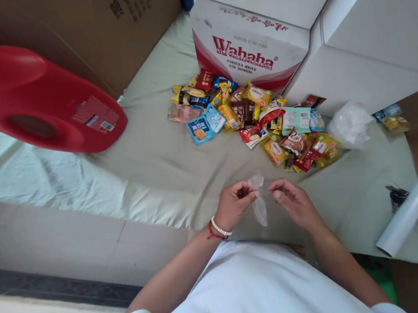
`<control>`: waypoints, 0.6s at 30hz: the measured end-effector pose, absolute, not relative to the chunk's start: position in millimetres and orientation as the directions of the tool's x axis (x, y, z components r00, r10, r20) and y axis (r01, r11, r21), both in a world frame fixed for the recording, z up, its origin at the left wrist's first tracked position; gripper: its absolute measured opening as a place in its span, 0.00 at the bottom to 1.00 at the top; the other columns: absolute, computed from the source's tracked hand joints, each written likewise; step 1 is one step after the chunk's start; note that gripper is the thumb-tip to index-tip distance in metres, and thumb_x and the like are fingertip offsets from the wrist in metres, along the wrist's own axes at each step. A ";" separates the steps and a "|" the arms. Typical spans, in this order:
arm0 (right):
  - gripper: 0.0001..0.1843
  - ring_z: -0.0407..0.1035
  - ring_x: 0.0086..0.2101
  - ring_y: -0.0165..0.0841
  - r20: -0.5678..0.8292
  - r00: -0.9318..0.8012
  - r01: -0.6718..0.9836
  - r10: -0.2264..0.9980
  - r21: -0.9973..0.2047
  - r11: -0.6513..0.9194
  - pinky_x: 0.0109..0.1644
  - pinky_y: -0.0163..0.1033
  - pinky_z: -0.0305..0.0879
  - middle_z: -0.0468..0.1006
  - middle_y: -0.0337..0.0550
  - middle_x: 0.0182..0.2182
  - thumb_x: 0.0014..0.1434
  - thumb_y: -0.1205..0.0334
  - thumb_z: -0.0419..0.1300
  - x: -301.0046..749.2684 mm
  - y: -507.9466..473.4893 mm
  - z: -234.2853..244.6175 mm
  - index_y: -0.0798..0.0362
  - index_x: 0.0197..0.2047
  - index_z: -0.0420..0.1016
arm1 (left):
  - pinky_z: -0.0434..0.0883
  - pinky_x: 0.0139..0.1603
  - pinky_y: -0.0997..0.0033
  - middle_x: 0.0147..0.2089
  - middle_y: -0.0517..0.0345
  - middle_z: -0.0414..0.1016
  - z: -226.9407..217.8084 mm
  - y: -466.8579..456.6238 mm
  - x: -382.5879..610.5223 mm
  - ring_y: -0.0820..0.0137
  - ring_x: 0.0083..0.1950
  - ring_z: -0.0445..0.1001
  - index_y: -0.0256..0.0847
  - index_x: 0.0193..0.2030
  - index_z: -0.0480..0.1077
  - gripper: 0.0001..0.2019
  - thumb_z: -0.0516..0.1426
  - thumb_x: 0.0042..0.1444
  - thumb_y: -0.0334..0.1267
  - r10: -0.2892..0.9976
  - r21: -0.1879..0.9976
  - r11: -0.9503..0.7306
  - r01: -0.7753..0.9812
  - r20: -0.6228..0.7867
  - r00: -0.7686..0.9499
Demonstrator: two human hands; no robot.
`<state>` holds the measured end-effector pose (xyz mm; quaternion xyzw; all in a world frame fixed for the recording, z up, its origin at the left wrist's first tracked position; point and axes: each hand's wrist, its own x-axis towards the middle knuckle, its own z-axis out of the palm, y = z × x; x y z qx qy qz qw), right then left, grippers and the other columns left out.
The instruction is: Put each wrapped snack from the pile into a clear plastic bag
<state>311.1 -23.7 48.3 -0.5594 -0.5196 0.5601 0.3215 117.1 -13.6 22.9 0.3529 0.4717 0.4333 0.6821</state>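
- At the near edge of the bench (pixel 164 162), over its pale green cloth: left hand (pixel 233 204), closed in a pinch on the top of a small clear plastic bag (pixel 260 207); white bead bracelet (pixel 220 228) and red cord at the wrist.
- Bag hanging limp between both hands, just above the cloth, in front of the white-clad chest.
- Right hand (pixel 293 202): fingers half curled, tips just beside the bag's mouth; grip or mere nearness not to be told.
- Beyond the hands, apart from them: heap of snack packets (pixel 250 116), mixed yellow, blue, red and brown wrappers, loose on the cloth.
- Behind the heap, touching it: Wahaha water carton (pixel 252 44), white and red, tilted.
- Right of the heap: crumpled clear bags (pixel 350 124), beside white boxes (pixel 369 30).
- Far right edge: roll of clear film (pixel 407 216), lying slantwise.
- Far left: red plastic jug (pixel 34 101) with handle hole and label, on its side against a brown cardboard carton (pixel 101 27).
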 end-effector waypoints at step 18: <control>0.14 0.71 0.30 0.33 -0.389 -0.248 0.236 0.887 -0.912 -0.334 0.36 0.38 0.71 0.76 0.40 0.29 0.52 0.51 0.74 375.3 -47.6 54.1 0.50 0.34 0.79 | 0.78 0.46 0.65 0.35 0.65 0.77 18.4 6.1 70.5 0.72 0.39 0.78 0.42 0.36 0.67 0.17 0.70 0.46 0.33 0.819 0.518 0.317 -0.794 -0.572 -0.046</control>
